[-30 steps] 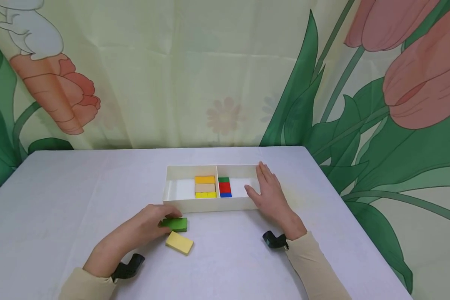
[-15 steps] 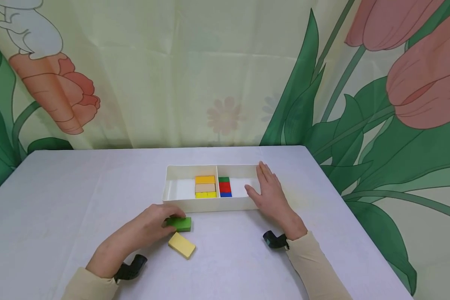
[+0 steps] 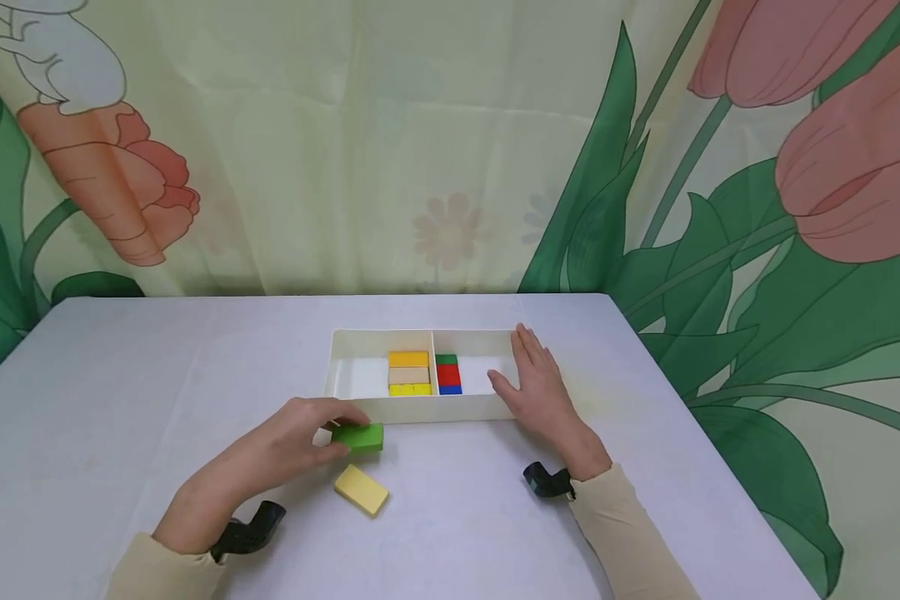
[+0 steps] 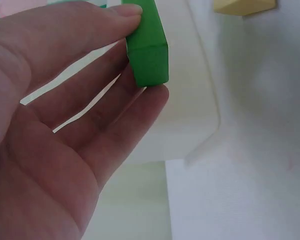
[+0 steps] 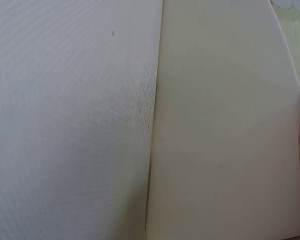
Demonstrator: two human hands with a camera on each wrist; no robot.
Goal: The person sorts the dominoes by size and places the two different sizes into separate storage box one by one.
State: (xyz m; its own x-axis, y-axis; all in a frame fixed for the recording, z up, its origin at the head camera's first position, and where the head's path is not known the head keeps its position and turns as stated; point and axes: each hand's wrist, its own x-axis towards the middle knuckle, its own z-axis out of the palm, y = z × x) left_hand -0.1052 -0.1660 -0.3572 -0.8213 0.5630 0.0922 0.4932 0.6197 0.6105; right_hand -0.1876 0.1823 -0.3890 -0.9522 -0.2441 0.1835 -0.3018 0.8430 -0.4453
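Observation:
My left hand [image 3: 288, 437] pinches a green block [image 3: 362, 438] between thumb and fingers, in front of the tray's left half. In the left wrist view the thumb lies along one face of the green block [image 4: 149, 45] and the fingertips touch its other side. A pale yellow block [image 3: 362, 491] rests on the tablecloth just nearer to me. My right hand [image 3: 540, 396] lies with extended fingers along the right end of the white two-part tray [image 3: 420, 410]. The right wrist view shows mostly the tray's outer wall [image 5: 225, 125] and a sliver of a finger.
The tray's left compartment holds an orange block [image 3: 408, 359], a beige block [image 3: 408, 376] and yellow blocks [image 3: 409, 390]. Against the divider [image 3: 432, 358], the right compartment holds a green block [image 3: 446, 360], a red block [image 3: 448, 375] and a blue block [image 3: 450, 390]. A white cloth [image 3: 157, 375] covers the table.
The left hand has moved slightly right with the green block, then lifted it toward the tray. The pale yellow block has shifted and turned a little. The right hand stays put.

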